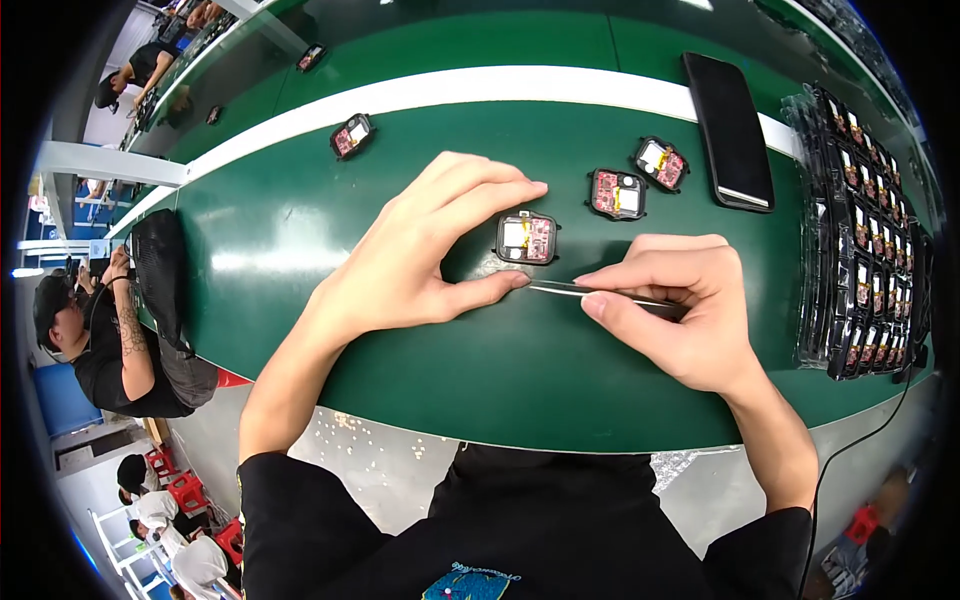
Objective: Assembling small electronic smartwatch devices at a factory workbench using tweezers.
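An open smartwatch case [526, 238] lies on the green table in front of me, its white part, red circuit board and a strip of yellow tape showing. My left hand [425, 245] curves around its left side with thumb and fingers spread apart. The fingertips rest beyond the case's upper edge and the thumb below it; no grip on it shows. My right hand [675, 300] pinches a pair of metal tweezers [560, 288] that points left. The tips of the tweezers are close to my left thumb, just below the case; whether they touch it I cannot tell.
Two similar watch cases [617, 194] [661, 164] lie to the right, another case [352, 136] at the far left. A black phone [730, 135] lies across the white strip [450, 88]. Stacked trays of watch cases [865, 235] stand at the right. A person [110, 340] sits at the left.
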Motion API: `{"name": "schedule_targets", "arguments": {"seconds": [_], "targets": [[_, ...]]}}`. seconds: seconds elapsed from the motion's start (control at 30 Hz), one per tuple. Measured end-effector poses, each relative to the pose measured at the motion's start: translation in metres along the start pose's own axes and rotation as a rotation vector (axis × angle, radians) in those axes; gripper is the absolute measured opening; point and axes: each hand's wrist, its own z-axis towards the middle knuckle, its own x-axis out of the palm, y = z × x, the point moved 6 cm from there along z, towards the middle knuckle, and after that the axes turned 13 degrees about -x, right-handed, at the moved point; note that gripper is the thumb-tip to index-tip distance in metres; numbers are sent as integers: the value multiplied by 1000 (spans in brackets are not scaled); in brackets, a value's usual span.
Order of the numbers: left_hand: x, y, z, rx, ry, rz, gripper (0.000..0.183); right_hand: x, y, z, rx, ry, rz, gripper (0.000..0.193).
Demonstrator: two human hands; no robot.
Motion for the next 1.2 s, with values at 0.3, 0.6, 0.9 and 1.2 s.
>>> {"name": "schedule_targets", "arguments": {"seconds": [0.3,0.6,0.9,1.2], "targets": [[0,8,-6,14,78,23,55,-5,-6,2,-1,-85,-96,11],[4,14,-5,31,124,-28,61,6,-2,9,-167,36,-388,15],[5,16,-3,14,137,-17,63,10,-1,11,-134,4,-401,15],[4,15,-2,-60,138,-47,60,8,7,7,-345,-29,-548,23]]}}
